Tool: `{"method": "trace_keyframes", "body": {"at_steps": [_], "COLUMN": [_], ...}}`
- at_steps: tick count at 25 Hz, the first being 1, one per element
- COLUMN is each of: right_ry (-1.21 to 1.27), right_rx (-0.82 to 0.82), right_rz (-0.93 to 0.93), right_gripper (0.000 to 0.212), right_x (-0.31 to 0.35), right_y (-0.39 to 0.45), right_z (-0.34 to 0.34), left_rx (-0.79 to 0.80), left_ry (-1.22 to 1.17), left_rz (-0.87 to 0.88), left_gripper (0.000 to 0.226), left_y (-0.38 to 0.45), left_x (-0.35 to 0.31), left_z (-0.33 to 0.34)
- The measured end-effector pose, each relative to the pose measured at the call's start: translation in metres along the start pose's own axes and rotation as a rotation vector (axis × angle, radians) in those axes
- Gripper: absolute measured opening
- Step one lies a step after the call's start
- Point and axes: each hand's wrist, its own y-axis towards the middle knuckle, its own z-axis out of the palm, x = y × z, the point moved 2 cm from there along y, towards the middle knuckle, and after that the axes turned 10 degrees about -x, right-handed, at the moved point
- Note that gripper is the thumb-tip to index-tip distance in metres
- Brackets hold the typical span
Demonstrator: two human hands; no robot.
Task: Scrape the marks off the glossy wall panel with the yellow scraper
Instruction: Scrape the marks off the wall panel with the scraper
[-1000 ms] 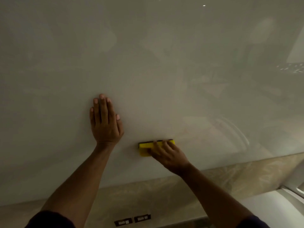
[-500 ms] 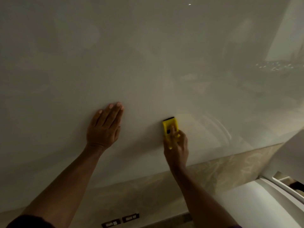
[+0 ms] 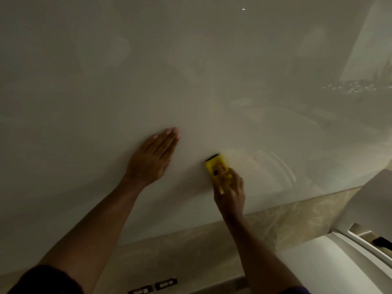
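Note:
The glossy pale wall panel (image 3: 191, 71) fills most of the head view and shows dim reflections. My right hand (image 3: 230, 193) grips the yellow scraper (image 3: 216, 166) by its lower end, with its dark blade edge pointing up and left against the panel. My left hand (image 3: 151, 158) lies flat on the panel to the left of the scraper, fingers together and pointing up to the right, holding nothing. Faint curved streaks (image 3: 284, 166) show on the panel to the right of the scraper. No distinct marks are visible under the blade.
Below the panel runs a beige marbled band (image 3: 286, 221). Two small dark socket plates (image 3: 152, 287) sit at the bottom edge. A white surface with a recessed slot (image 3: 360, 251) occupies the lower right corner.
The scraper turned from lying horizontal under my right fingers to standing upright with the blade up. My left hand rotated so its fingers point up-right. The view shifted slightly.

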Motion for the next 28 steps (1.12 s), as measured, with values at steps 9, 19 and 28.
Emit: {"method": "trace_keyframes", "body": {"at_steps": [9, 19, 28], "right_ry": [0.001, -0.089, -0.162], "right_rx": [-0.131, -0.043, -0.004], "right_rz": [0.591, 0.240, 0.031], "right_gripper": [0.073, 0.062, 0.067], "right_x": [-0.018, -0.030, -0.059], "right_y": [0.008, -0.003, 0.008], "right_z": [-0.005, -0.008, -0.020], "left_rx": [0.028, 0.027, -0.002], "left_ry": [-0.007, -0.034, 0.002], "left_rz": [0.032, 0.196, 0.198], "left_gripper": [0.060, 0.061, 0.056], "left_y": [0.032, 0.064, 0.067], "left_x": [-0.022, -0.074, -0.085], "left_z": [0.012, 0.043, 0.052]}}
